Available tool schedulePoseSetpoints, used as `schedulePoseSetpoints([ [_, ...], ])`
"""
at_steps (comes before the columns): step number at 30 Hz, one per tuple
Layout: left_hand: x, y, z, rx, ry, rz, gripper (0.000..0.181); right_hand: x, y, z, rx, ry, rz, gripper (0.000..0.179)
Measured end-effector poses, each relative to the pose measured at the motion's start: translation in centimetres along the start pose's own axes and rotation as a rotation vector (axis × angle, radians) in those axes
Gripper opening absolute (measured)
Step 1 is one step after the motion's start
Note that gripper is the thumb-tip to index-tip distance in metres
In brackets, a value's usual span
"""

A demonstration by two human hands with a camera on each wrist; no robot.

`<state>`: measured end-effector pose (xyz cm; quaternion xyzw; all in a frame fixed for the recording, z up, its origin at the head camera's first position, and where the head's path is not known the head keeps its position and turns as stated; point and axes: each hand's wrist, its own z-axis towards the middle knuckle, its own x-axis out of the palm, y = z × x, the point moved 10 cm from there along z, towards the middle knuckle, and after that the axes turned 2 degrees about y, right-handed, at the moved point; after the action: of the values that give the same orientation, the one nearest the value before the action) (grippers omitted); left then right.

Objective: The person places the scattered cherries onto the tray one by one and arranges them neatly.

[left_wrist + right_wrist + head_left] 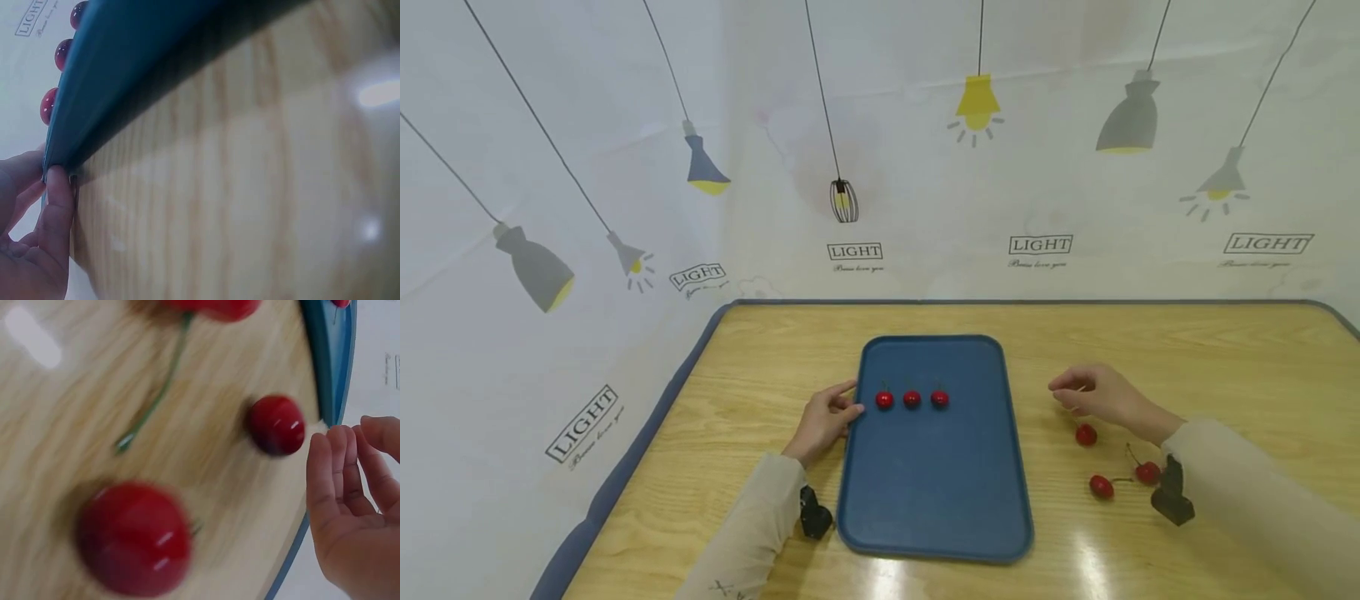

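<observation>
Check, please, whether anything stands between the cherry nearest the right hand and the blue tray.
Nothing visible does: in the head view, only tabletop shows between that cherry and the blue tray; the right hand shows above that line.

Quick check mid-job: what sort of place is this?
Probably a staged tabletop workspace, though I can't be certain: a wood-grain table, a wrinkled pale backdrop printed with hanging lamps, and a blue tray holding three cherries in a row.
</observation>
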<state>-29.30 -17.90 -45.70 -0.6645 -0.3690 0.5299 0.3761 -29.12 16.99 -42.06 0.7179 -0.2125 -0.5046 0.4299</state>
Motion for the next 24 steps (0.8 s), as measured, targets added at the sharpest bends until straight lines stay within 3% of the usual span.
schedulePoseSetpoints([
  [12,0.0,0.1,0.0,-0.008,0.003,-0.007,0.047,0.1,-2.4,-1.1,0.070,-0.029,-0.138,0.024],
  [17,0.1,0.1,0.0,-0.013,0.004,-0.003,0.047,0.4,-3.0,-1.2,0.099,-0.042,-0.147,0.023],
  [24,0.0,0.2,0.1,-0.028,-0.004,-0.002,0.047,0.6,-2.4,-1.3,0.074,-0.048,-0.142,0.023],
])
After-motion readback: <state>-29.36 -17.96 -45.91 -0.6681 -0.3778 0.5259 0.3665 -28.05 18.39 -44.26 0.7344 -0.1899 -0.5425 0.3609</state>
